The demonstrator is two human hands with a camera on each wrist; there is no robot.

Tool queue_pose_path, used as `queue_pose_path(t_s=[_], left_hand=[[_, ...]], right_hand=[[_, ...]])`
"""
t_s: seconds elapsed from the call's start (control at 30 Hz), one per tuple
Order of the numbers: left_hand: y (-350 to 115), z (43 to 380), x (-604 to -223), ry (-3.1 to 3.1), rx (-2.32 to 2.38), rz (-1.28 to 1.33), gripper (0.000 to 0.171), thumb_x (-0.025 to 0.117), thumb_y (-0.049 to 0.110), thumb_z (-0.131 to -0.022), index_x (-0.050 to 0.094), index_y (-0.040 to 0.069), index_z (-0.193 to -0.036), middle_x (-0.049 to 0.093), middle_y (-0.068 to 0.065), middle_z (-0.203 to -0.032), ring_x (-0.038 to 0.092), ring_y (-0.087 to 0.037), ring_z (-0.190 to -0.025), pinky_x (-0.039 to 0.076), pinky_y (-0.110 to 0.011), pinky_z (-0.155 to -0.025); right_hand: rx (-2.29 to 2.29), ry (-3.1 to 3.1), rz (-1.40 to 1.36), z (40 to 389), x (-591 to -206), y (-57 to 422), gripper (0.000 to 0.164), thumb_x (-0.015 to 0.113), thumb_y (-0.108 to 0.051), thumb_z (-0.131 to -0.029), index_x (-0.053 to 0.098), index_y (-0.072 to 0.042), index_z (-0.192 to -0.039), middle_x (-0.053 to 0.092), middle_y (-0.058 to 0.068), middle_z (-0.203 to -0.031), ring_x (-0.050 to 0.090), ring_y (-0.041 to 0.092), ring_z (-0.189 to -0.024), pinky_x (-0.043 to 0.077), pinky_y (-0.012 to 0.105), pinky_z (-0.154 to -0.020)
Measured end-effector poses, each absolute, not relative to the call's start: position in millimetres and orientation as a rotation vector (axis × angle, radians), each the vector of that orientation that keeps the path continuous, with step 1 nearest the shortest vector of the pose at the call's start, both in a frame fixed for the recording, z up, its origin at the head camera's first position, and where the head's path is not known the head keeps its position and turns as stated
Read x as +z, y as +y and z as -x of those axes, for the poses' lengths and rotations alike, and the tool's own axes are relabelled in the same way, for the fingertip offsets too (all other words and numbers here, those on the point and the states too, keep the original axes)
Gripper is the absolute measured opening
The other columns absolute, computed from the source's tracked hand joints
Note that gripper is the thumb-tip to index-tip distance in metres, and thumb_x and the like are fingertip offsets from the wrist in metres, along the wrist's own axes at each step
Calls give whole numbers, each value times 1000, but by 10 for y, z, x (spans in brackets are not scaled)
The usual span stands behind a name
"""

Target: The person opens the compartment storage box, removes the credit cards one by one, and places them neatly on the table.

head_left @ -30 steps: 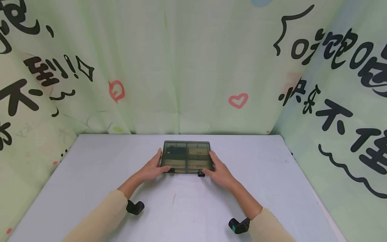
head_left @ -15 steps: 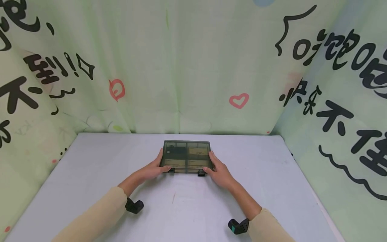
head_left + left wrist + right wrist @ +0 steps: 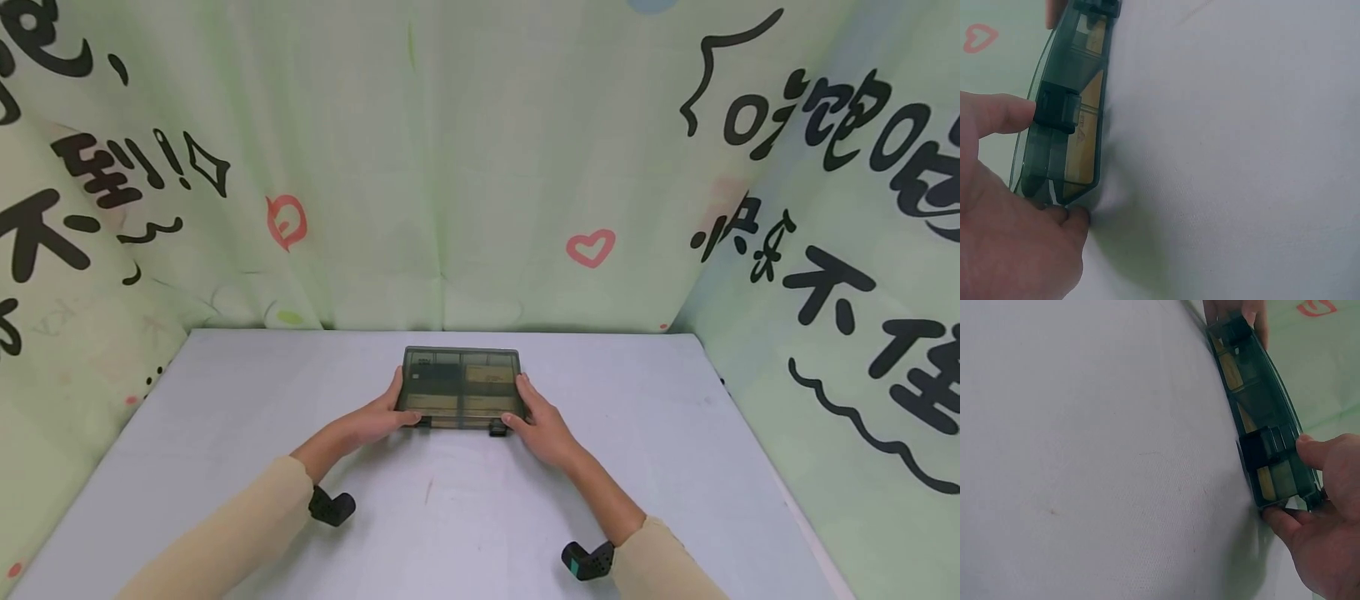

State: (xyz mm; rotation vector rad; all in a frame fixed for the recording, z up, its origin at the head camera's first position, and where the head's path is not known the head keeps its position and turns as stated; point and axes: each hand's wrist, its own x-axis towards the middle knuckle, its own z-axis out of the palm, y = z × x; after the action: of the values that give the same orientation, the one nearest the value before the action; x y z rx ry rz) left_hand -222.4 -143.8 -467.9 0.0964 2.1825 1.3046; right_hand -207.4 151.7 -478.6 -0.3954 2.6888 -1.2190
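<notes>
A dark, see-through plastic storage box (image 3: 462, 387) with a divided inside lies between my two hands at the back middle of the table. Tan flat pieces show through its lid and front wall. My left hand (image 3: 375, 419) grips the left end, its thumb at the left latch (image 3: 1057, 107) and fingers curled at the underside. On the other end, my right hand (image 3: 549, 427) holds the near right corner, with the thumb on the lid edge beside the right latch (image 3: 1263, 447). That latch juts out past the front edge in the head view. Both hands' far fingers are partly hidden.
The box is on a table (image 3: 450, 533) with a white cover. A pale green printed curtain (image 3: 510, 167) hangs behind and on both sides. Black wrist cameras, left (image 3: 332, 506) and right (image 3: 587, 561), stick out inward from the forearms.
</notes>
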Motion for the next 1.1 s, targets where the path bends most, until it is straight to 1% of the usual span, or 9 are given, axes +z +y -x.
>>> queue_pose_path(t_s=[0.17,0.27,0.4,0.5,0.6,0.73,0.87,0.97,1.1], left_hand=[[-1429,2240,-4683,2165,1317,-70,97,54,29,-98,-29,22,-150,-22,-11,-161,-15,-33,-150,4,-61,-119],[-1413,2245,-4704,2197,1323,-90,110,63,14,-89,-28,22,-150,-16,-13,-162,-9,-33,-150,7,-59,-120],[-1413,2255,-4723,2233,1302,-104,118,63,0,-77,-25,24,-151,-8,-15,-163,-1,-33,-151,9,-58,-119],[-1439,2264,-4700,2219,1292,-68,112,60,3,-80,-23,25,-152,-7,-14,-164,1,-32,-151,6,-60,-119],[-1472,2277,-4668,2207,1292,-58,110,60,4,-81,-20,25,-153,-6,-15,-164,1,-32,-151,4,-60,-119],[-1496,2289,-4647,2207,1333,-94,110,62,3,-80,-16,25,-155,-5,-13,-164,-3,-34,-151,3,-61,-119],[-1494,2293,-4659,2221,1396,-139,109,64,2,-79,-10,25,-156,1,-11,-164,0,-32,-151,5,-59,-120],[-1487,2285,-4676,2235,1426,-160,108,66,2,-80,-7,23,-157,5,-10,-165,2,-31,-152,7,-57,-120],[-1482,2263,-4688,2266,1448,-185,106,68,2,-80,-1,21,-157,8,-9,-164,3,-30,-152,7,-56,-121]], right_hand=[[-1203,2681,387,2076,-4783,1512,74,55,-21,-99,10,-1,-154,6,18,-162,8,31,-150,26,49,-117],[-1202,2676,382,2085,-4778,1510,74,54,-21,-100,9,-2,-154,6,18,-163,8,30,-151,26,49,-118],[-1199,2681,370,2084,-4778,1505,74,55,-22,-99,10,-3,-155,7,17,-163,9,29,-151,27,48,-117],[-1204,2678,384,2072,-4783,1496,74,55,-21,-99,10,-1,-154,7,18,-162,9,31,-150,29,49,-116],[-1216,2664,384,2069,-4784,1486,74,55,-22,-99,10,-2,-155,6,18,-163,9,31,-150,29,49,-116],[-1232,2640,366,2089,-4782,1497,74,55,-23,-99,9,-6,-155,5,15,-163,9,28,-151,28,46,-117],[-1241,2624,371,2108,-4769,1533,76,56,-25,-99,9,-8,-156,5,15,-164,12,28,-150,30,46,-116],[-1248,2610,359,2109,-4754,1562,79,58,-29,-97,10,-10,-156,6,14,-164,20,30,-148,33,45,-115],[-1294,2587,326,2105,-4739,1598,83,64,-28,-93,14,-12,-157,13,13,-163,34,35,-142,39,45,-111]])
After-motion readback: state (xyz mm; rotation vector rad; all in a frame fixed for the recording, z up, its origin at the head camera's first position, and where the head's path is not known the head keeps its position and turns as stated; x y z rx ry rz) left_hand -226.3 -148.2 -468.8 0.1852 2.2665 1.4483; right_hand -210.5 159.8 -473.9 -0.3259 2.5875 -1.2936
